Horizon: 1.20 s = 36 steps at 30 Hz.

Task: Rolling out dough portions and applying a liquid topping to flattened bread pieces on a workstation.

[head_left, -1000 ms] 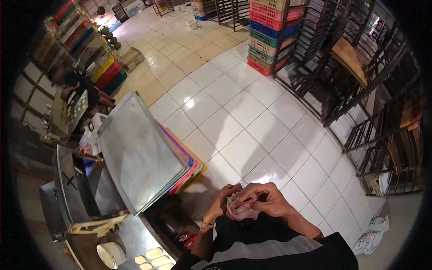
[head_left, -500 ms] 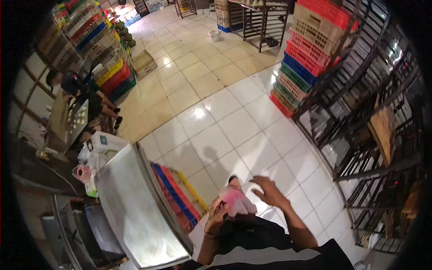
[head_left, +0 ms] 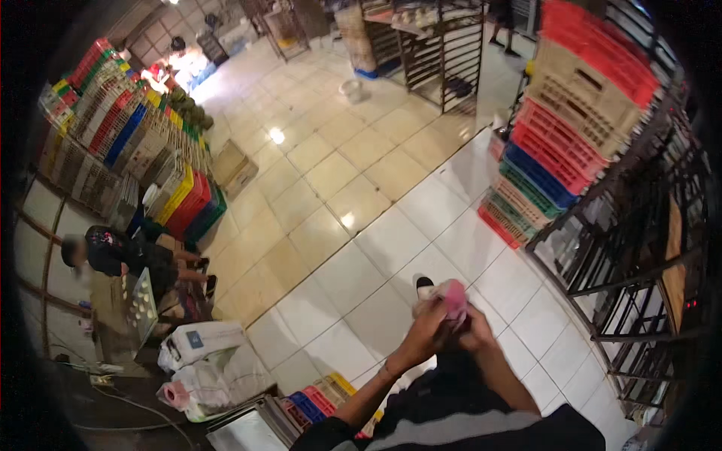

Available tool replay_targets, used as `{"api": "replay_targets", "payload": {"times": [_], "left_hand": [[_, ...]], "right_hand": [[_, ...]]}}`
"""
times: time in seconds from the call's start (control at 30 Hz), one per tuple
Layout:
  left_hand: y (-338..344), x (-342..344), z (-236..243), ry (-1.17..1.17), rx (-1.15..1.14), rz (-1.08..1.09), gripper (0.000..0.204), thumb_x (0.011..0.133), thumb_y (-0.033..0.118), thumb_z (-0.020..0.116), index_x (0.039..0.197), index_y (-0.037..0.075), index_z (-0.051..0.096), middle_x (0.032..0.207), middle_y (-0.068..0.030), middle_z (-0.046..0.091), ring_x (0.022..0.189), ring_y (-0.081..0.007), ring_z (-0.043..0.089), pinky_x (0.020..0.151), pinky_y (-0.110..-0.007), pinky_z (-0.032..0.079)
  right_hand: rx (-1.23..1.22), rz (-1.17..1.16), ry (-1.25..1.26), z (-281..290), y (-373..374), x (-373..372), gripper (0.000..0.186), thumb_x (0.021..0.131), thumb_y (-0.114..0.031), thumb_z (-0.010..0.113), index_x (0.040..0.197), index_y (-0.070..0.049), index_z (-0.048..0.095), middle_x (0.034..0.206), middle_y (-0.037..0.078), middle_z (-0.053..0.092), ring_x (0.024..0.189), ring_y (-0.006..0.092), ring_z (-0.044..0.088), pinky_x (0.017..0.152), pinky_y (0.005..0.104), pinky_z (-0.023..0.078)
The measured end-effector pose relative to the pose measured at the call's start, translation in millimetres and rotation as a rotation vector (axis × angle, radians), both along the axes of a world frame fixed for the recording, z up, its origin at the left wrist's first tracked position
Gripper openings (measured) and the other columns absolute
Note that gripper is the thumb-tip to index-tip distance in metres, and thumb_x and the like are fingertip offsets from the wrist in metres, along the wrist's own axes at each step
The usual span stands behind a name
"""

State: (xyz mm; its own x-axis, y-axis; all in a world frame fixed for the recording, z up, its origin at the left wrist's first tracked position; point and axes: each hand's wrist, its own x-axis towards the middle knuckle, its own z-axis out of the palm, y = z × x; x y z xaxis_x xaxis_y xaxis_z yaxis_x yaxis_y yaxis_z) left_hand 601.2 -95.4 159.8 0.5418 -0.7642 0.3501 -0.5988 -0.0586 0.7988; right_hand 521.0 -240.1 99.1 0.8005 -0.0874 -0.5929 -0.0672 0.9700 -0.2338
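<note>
A crumpled, soft pink-and-white cloth (head_left: 454, 295) is bunched up in front of my body; its exact shape is hard to make out. My left hand (head_left: 429, 329) grips it from the left, fingers wrapped round its lower part. Closed against its right lower side is my right hand (head_left: 475, 331), so the two hands nearly meet. The fingers partly hide the cloth's lower end. Just beyond it, the dark tip of a shoe (head_left: 425, 283) shows on the white floor tiles.
Stacked plastic crates (head_left: 553, 154) and dark metal racks (head_left: 602, 301) line the right. At lower left are a metal-edged surface (head_left: 252, 430), plastic bags (head_left: 226, 379) and low crates (head_left: 320, 398). A seated person (head_left: 113, 252) works beside a tray of pale pieces (head_left: 141, 301). A white bucket (head_left: 351, 91) stands farther off.
My right hand, open and apart before, has come in and closed on the cloth beside my left. The view has shifted, with the metal-edged surface now mostly out at lower left.
</note>
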Motion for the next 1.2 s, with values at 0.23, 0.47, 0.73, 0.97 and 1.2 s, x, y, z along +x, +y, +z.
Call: {"api": "replay_targets", "payload": {"times": [0.23, 0.47, 0.73, 0.97, 1.2], "left_hand": [[44, 18, -33, 0.946, -0.171, 0.314, 0.042, 0.103, 0.012, 0.06, 0.141, -0.002, 0.052, 0.124, -0.0097, 0.066, 0.115, -0.0182, 0.062, 0.1, -0.033, 0.05], [11, 57, 14, 0.71, -0.678, 0.928, 0.053, 0.105, 0.016, 0.053, 0.152, -0.002, 0.038, 0.148, -0.0168, 0.049, 0.133, -0.0245, 0.05, 0.11, -0.036, 0.041], [38, 163, 22, 0.987, -0.856, 0.707, 0.046, 0.104, 0.014, 0.05, 0.149, 0.005, 0.042, 0.125, -0.0151, 0.065, 0.105, -0.0241, 0.068, 0.087, -0.04, 0.059], [16, 266, 11, 0.632, -0.481, 0.646, 0.025, 0.105, 0.016, 0.053, 0.116, -0.002, 0.066, 0.096, -0.0039, 0.069, 0.085, -0.0121, 0.064, 0.074, -0.027, 0.051], [69, 335, 20, 0.373, -0.026, 0.791, 0.027, 0.104, 0.014, 0.055, 0.117, -0.005, 0.069, 0.095, -0.0106, 0.075, 0.079, -0.019, 0.07, 0.062, -0.032, 0.052]], "right_hand": [[-1.107, 0.04, -0.248, 36, 18, 108, 0.011, 0.097, 0.01, 0.056, 0.101, 0.001, 0.059, 0.094, 0.003, 0.064, 0.094, 0.0135, 0.065, 0.094, 0.0294, 0.052], [-1.139, 0.416, -0.386, 116, 22, 189, 0.019, 0.105, -0.021, 0.057, 0.11, -0.002, 0.058, 0.091, 0.004, 0.061, 0.081, 0.0099, 0.056, 0.075, 0.0283, 0.052], [-0.705, 0.976, -0.452, 48, 49, 233, 0.041, 0.104, -0.022, 0.057, 0.137, 0.001, 0.048, 0.113, 0.014, 0.062, 0.104, 0.0221, 0.06, 0.094, 0.0378, 0.049], [-1.332, 0.539, -0.631, 76, 36, 277, 0.059, 0.105, -0.019, 0.057, 0.154, -0.002, 0.029, 0.104, 0.013, 0.058, 0.091, 0.0208, 0.058, 0.082, 0.0356, 0.052], [-2.098, 0.871, -0.461, 147, 2, 334, 0.053, 0.097, -0.029, 0.065, 0.147, -0.017, 0.053, 0.093, 0.021, 0.072, 0.086, 0.0394, 0.069, 0.077, 0.0476, 0.054]]}}
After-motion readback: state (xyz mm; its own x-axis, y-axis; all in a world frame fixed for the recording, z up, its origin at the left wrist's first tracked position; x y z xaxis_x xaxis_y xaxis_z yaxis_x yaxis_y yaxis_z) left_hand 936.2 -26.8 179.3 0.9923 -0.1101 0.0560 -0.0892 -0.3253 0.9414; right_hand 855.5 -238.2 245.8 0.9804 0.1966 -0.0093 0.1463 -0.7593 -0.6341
